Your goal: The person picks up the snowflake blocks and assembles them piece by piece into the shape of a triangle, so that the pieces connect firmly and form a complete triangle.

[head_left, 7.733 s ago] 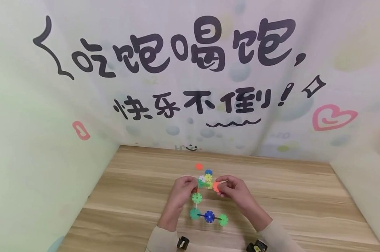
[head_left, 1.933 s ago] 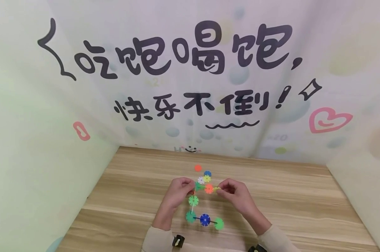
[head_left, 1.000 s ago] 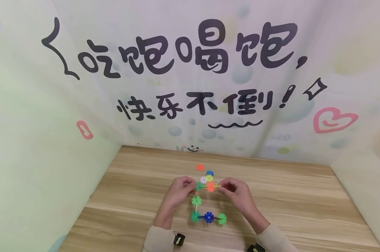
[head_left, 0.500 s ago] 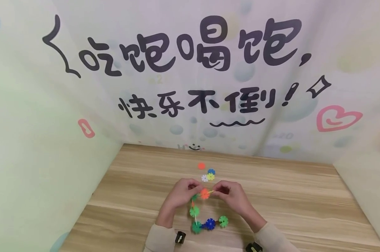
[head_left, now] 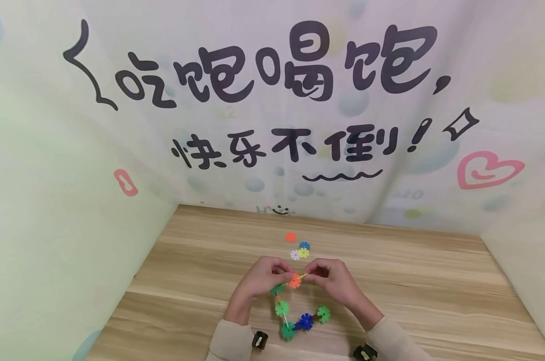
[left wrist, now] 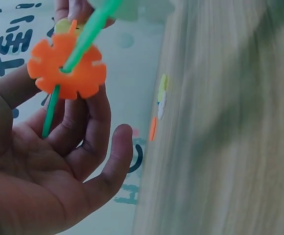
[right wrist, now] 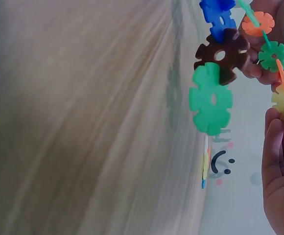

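Note:
A chain of slotted plastic snowflake discs hangs from both hands in the head view. My left hand (head_left: 265,277) pinches the chain's upper end at the orange disc (head_left: 294,281), with the green disc (head_left: 277,288) below its fingers. My right hand (head_left: 328,277) pinches the yellow disc (right wrist: 281,98) between thumb and fingers; it shows edge-on in the head view, slotted to the orange disc. Lower down come a light green disc (head_left: 281,308), a teal disc (head_left: 288,330), a dark blue disc (head_left: 305,321), a brown disc (right wrist: 223,55) and a light green end disc (head_left: 323,314).
Loose discs lie on the wooden table (head_left: 412,281) beyond the hands: an orange one (head_left: 290,237), a blue one (head_left: 304,245), a yellow one (head_left: 303,253) and a white one (head_left: 294,255). A printed cloth wall (head_left: 272,115) stands at the table's back edge.
Earlier my right hand held the orange disc; now that disc is in the chain and the hand holds a yellow one. Recently the hands came closer together, and the chain tilted and dropped nearer me.

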`<state>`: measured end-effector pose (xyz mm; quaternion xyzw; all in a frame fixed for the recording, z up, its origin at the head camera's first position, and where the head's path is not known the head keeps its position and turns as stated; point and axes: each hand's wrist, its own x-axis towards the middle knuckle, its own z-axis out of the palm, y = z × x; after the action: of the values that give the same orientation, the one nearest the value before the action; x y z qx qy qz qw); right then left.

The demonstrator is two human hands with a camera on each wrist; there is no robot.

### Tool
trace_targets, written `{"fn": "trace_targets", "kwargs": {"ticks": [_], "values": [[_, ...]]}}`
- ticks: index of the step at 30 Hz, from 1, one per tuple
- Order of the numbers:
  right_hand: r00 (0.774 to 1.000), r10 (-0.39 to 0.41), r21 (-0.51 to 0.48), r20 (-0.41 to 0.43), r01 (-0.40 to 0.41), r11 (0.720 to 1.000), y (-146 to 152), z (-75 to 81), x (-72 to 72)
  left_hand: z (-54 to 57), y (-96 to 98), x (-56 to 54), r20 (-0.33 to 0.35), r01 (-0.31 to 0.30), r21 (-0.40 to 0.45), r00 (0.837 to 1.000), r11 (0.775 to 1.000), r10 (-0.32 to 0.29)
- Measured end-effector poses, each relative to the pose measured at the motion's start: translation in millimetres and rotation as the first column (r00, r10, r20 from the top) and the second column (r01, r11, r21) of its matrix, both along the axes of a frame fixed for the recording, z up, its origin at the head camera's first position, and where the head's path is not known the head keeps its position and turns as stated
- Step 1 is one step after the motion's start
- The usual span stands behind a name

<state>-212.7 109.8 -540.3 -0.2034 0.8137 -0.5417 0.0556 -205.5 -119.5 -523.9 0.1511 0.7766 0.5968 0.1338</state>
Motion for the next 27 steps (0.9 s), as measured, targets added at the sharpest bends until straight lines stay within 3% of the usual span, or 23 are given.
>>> {"fn": "trace_targets", "kwargs": {"ticks": [7,15,21,27], "values": [[0.999,0.032,0.081,-0.036,-0.029,0.996,5,-5.9,-10.7,-3.1,0.3,-0.6,0.004,-0.027,0.006,1.0,1.0,0.027],[0.997,-0.065,0.183,-0.051,0.073,0.98,-3,-19.5,-53.0,-8.3,-0.4,-1.1,0.011,-0.057,-0.037,0.998,0.998,0.058],[0.995,-0.021,0.343,-0.096,0.053,0.938,-17,-27.1,-80.7,-7.4,-2.7,0.8,0.014,-0.07,-0.056,0.997,0.996,0.071],[0.994,0.026,0.469,-0.108,0.028,0.883,-25,-26.9,-90.4,-5.3,-5.0,0.1,0.021,-0.077,-0.063,0.997,0.995,0.079]]}}
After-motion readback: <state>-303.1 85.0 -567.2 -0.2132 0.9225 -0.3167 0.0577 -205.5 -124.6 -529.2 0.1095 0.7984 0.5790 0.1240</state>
